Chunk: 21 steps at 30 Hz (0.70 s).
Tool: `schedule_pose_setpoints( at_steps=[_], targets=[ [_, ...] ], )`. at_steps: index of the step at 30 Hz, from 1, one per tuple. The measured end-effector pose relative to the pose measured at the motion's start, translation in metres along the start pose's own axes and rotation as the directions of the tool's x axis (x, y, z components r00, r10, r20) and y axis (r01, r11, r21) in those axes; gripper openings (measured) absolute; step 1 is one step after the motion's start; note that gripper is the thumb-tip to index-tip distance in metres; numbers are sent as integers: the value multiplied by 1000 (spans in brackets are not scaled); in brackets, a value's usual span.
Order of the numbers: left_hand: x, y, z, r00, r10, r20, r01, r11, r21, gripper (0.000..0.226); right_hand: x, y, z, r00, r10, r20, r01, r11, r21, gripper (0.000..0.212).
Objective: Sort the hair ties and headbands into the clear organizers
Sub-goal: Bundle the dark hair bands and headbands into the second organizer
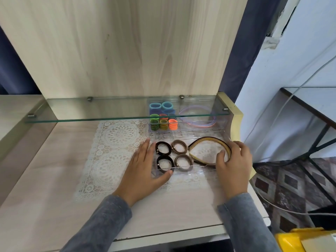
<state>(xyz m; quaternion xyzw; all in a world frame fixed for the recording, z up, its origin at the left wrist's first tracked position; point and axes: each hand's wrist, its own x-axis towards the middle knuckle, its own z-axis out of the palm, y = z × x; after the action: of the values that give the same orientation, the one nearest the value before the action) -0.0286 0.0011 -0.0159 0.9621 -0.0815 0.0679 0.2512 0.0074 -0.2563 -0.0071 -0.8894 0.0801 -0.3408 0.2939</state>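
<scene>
A clear organizer lies on the shelf in front of me. It holds two black hair ties, two brown hair ties and brown and gold headbands. My left hand rests flat against its left wall, thumb on the front corner. My right hand curls over the right end of the headbands, thumb inside their arc. Behind it a second clear organizer holds several coloured hair ties and pastel headbands.
A glass shelf runs low over the rear organizer. A white lace mat covers the wooden surface under and left of the organizers. To the right the unit ends; a black-framed table, cables and a yellow object stand there.
</scene>
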Motion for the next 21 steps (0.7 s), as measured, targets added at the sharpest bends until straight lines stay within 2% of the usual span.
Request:
schedule_pose_setpoints(
  at_steps=[5,9,16,19,21],
  targets=[
    [-3,-2,3,997,-17,76,13,998,60,109,-4,5,-5,990,98,96,-98,995,-7,41],
    [-8,1,1,993,-30,117,22,998,66,98,-1,7,-13,962,181,204,-202,976,82,55],
    [-12,-1,-5,986,-21,165,4,995,103,92,4,22,-34,889,54,454,-177,956,233,90],
    [-12,-2,-5,986,-14,164,-2,995,97,87,5,26,-37,876,-24,482,-89,974,209,104],
    [-11,-2,-5,989,-13,145,4,998,64,83,4,26,-36,880,-48,473,-45,982,182,100]
  ],
)
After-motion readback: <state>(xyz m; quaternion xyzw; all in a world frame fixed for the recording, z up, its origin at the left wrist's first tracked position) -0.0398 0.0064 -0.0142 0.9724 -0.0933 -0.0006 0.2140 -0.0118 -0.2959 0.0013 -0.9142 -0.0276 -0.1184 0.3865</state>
